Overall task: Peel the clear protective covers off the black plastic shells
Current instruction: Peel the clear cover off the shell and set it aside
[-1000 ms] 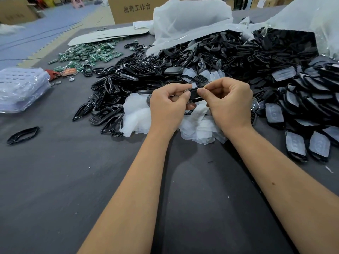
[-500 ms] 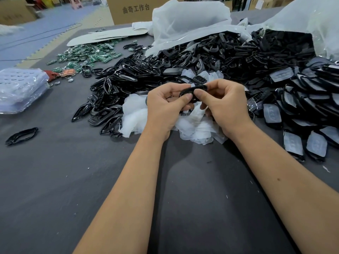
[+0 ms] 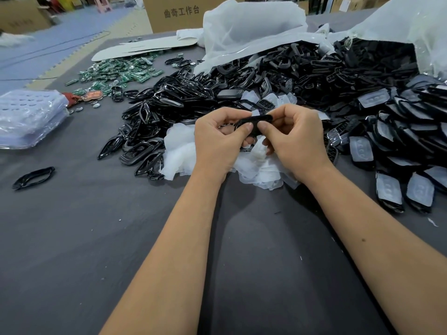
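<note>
- The left hand (image 3: 219, 139) and right hand (image 3: 294, 139) meet above the grey table (image 3: 72, 238), each pinching one end of a single black shell (image 3: 251, 120) between thumb and fingers, thumb tips side by side on its near edge.
- Judged from this grip, the step in hand is working a cover loose from this one shell; whether any film is lifted yet is hidden behind the thumbs.
- The next move likely calls for a nail under the film's edge, one hand steadying the shell while the other pulls the film away.
- Just beneath the hands lies a heap of peeled covers (image 3: 183, 151), crumpled and milky; a freed film can probably drop there.
- At nine o'clock, well apart, one black ring (image 3: 33, 177) lies alone on the table.
- At three o'clock are shells with covers still on (image 3: 389, 187), so much of the task appears to remain.
- From ten to two o'clock beyond the hands spreads a big pile of black parts (image 3: 242, 76), crowding the hands closely; a dropped shell could be lost among them.
- Farther at ten o'clock sit green circuit boards (image 3: 116, 73), and at nine o'clock a stack of clear trays (image 3: 29, 114).
- Farthest, at twelve to one o'clock, white plastic bags (image 3: 251, 27) spill parts, with a cardboard box (image 3: 176, 13) behind.
</note>
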{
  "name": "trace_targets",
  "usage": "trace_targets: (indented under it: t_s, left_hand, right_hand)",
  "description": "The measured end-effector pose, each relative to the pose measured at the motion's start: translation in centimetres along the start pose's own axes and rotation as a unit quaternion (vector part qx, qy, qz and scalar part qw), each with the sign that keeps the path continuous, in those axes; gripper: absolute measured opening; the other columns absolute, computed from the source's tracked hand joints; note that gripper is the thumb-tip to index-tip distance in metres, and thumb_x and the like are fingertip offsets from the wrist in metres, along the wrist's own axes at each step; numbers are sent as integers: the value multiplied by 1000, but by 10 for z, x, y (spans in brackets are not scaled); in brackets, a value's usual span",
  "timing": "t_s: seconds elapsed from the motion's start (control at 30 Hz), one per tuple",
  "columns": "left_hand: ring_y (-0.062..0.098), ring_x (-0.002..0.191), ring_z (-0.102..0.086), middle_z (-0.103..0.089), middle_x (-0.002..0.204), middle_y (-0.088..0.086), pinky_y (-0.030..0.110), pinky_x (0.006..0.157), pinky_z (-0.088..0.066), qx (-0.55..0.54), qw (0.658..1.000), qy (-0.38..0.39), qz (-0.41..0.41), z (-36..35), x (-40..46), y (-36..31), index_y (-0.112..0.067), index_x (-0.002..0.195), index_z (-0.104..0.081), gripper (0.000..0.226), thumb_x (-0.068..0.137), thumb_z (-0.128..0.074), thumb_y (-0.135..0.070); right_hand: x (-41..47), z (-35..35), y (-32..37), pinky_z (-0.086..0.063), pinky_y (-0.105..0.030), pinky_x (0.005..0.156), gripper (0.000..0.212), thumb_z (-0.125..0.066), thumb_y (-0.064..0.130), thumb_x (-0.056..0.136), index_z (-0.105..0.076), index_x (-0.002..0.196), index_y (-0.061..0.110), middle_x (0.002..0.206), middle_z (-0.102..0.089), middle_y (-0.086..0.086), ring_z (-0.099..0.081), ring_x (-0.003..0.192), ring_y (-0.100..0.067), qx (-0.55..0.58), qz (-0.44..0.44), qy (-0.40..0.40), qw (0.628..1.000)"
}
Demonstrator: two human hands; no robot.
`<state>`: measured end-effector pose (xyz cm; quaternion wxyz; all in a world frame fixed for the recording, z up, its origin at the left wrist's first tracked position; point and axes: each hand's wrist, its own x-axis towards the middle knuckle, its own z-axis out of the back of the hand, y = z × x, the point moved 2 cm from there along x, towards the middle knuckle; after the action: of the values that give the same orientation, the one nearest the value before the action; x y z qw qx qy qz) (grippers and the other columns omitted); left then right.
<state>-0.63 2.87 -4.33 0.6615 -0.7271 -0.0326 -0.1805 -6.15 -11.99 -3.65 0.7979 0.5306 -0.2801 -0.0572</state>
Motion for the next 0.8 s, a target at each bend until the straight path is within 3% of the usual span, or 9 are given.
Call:
trace_targets:
  t_s: [0.3, 0.43, 0.53, 0.63, 0.8]
  left_hand:
    - [18, 57, -68, -74, 82, 18, 26, 58, -56, 34, 999, -10, -23, -1, -1, -4, -7, 90, -75, 21, 84, -72, 12]
    - [23, 60, -70, -74, 84, 13, 36, 61, -60, 100, 988, -104, -59, 1, -2, -7, -7, 93, -74, 18, 85, -69, 9]
    - [29, 69, -72, -73, 89, 13, 48, 70, -61, 111, 976, -181, -57, 8, 0, -7, -8, 95, -74, 17, 86, -69, 5]
    - [29, 69, -73, -73, 92, 11, 53, 71, -60, 103, 973, -203, -43, 11, 2, -6, -9, 96, -73, 15, 87, -69, 3]
    - [22, 63, -74, -72, 88, 10, 56, 69, -60, 81, 974, -208, -31, 9, 2, -7, -12, 95, -73, 15, 88, -70, 2]
  right_hand:
    - [-3, -4, 6, -56, -29, 66, 16, -82, 21, 86, -71, 85, 10, 69, -68, 7, -63, 61, -7, -99, 36, -65, 992]
    - [-6, -5, 8, -56, -33, 74, 22, -84, 24, 83, -70, 96, 13, 71, -67, 10, -63, 63, -5, -142, 71, -79, 984]
    - [-8, -11, 14, -53, -36, 69, 26, -83, 43, 83, -70, 81, 20, 68, -65, 12, -61, 64, -9, -192, 132, 23, 972]
    - [-11, -19, 14, -51, -36, 69, 39, -82, 61, 71, -69, 76, 25, 72, -65, 10, -60, 71, -11, -263, 116, 155, 945]
    - [-10, -14, 10, -42, -29, 62, 24, -90, 38, 72, -71, 73, 25, 66, -64, 12, -53, 61, -4, -165, 84, 202, 962]
